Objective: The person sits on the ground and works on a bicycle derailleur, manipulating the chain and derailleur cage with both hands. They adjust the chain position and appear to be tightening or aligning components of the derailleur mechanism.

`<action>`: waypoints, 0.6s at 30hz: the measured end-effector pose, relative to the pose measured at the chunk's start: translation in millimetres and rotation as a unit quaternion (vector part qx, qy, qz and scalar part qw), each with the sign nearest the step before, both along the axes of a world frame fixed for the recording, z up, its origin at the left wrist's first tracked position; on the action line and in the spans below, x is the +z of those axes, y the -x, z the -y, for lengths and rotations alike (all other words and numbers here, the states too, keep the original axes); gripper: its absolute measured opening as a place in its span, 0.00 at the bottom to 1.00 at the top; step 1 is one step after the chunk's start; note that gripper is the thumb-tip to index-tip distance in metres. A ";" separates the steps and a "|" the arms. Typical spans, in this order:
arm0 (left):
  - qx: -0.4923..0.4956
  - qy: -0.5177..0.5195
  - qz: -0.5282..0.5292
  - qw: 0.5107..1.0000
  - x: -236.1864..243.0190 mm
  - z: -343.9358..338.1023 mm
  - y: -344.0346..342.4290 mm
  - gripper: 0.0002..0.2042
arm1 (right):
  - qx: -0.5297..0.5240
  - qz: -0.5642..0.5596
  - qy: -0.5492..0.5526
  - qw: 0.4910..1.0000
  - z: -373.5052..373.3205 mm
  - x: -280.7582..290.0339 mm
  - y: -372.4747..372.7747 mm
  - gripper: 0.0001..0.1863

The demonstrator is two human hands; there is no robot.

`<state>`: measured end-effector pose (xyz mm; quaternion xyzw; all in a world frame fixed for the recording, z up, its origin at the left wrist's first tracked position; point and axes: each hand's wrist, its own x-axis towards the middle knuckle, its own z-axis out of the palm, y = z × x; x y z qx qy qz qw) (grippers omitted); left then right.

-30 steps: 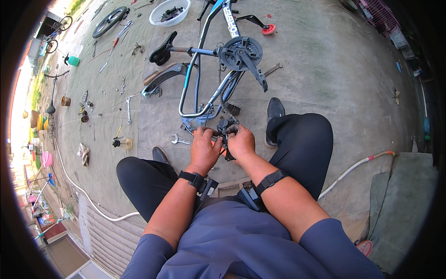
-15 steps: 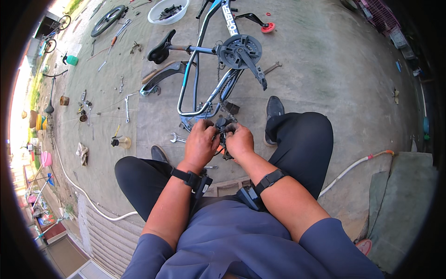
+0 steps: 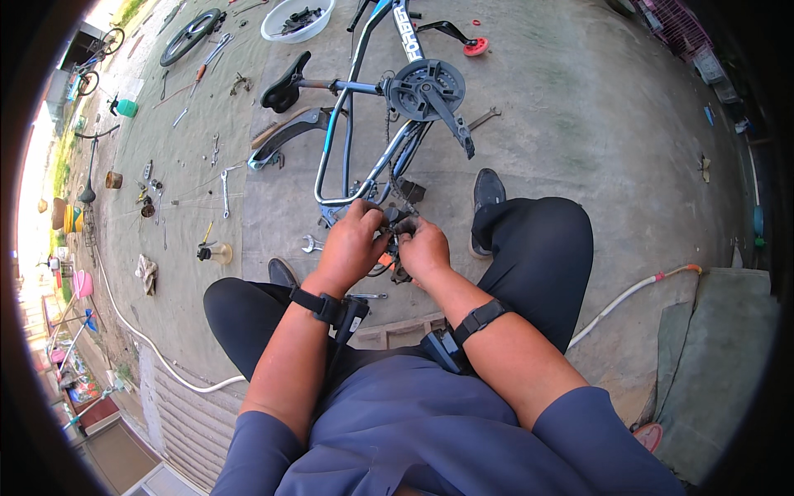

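Observation:
A blue and white bicycle frame (image 3: 328, 153) lies on the ground ahead of me, with a black chainring and crank (image 3: 403, 89) on it. At its near end, a dark greasy rear derailleur (image 3: 399, 271) is between my hands, and the chain (image 3: 402, 188) runs down to it. The fingers of my left hand (image 3: 351, 244) are closed around its left upper side, their tips partly hidden. My right hand (image 3: 425, 250) pinches it from the right, thumb and forefinger together. Something orange (image 3: 385, 261) shows below my fingers.
An open-end wrench (image 3: 312, 244) lies left of my left hand, and a longer wrench (image 3: 226, 195) farther left. A jar with a brush (image 3: 217, 253) stands nearby. The saddle (image 3: 282, 89), a white basin of parts (image 3: 296, 33) and a wheel (image 3: 191, 38) are beyond. A hose (image 3: 620, 299) curves at right.
My left hand has shifted slightly up and left, its wrist swinging left, with the fingers still at the derailleur. My right hand has barely moved.

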<state>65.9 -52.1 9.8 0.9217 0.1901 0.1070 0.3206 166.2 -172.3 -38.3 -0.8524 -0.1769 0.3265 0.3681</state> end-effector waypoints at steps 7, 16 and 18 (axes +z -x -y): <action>-0.074 -0.036 -0.035 0.996 19.4 -18.7 -12.7 0.13 | -0.003 -0.019 -0.022 1.000 -1.1 -0.3 -1.4 0.08; -0.088 -0.034 -0.109 0.990 24.0 -33.6 -26.1 0.16 | -0.002 -0.048 -0.048 0.998 -2.5 2.3 -2.4 0.08; -0.087 -0.018 -0.108 0.990 22.8 -34.4 -26.5 0.16 | -0.003 -0.047 -0.053 0.997 -1.9 -1.6 -2.7 0.08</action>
